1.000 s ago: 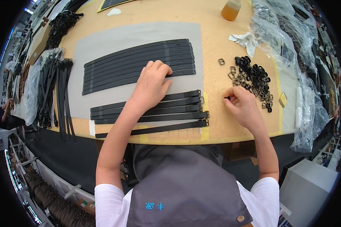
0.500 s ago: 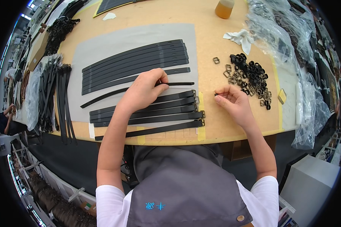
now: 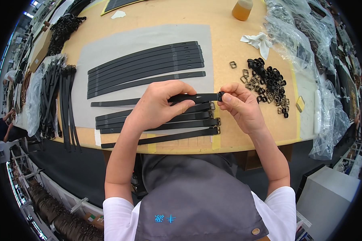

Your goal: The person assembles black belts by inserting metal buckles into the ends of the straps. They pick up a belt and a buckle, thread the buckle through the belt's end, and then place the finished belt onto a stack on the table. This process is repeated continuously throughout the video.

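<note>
My left hand (image 3: 159, 103) is closed on a black belt strap (image 3: 206, 97), which has a slot near its right end and trails off to the left. At that right end, my right hand (image 3: 243, 107) pinches a small black belt loop (image 3: 220, 96); the strap's tip meets it, though how far it goes in is hidden by the fingers. Nearer me lie several black straps with buckles (image 3: 181, 124), partly under my left hand. Beyond it, a row of flat black straps (image 3: 145, 68) without buckles rests on a grey sheet (image 3: 108, 44).
To the right is a pile of black loops (image 3: 269, 76) mixed with metal buckles (image 3: 249, 86). A white cloth (image 3: 259, 42), a bottle of amber liquid (image 3: 242, 10) and clear plastic wrapping (image 3: 297, 44) lie beyond. Bundled black straps (image 3: 66, 96) hang over the table's left edge.
My right hand has moved left to the strap's end with the small loop. My left hand has shifted right and slightly nearer me, turning the strap so its slot shows.
</note>
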Demonstrator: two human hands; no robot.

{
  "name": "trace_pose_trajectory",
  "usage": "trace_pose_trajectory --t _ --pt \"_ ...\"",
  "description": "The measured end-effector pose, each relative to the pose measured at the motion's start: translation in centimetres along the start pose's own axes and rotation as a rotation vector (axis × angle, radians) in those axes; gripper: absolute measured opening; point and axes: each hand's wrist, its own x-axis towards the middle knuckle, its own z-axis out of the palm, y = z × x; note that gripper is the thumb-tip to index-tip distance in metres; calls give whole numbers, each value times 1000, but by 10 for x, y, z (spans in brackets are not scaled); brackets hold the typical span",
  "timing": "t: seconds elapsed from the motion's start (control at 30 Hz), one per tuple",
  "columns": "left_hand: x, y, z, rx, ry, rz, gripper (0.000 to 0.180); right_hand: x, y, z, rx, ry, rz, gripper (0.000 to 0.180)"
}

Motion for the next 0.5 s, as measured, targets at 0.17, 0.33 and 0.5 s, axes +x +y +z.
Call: trace_pose_trajectory --t 0.17,0.33,0.5 --pt "-1 -6 11 0 18 86 25 5 11 12 -139 -14 -33 26" --pt "-3 -11 25 -52 50 52 21 17 -11 17 -433 -39 -73 23" --pt "-4 -23 21 -66 125 19 21 63 -72 -25 -1296 373 -270 24"
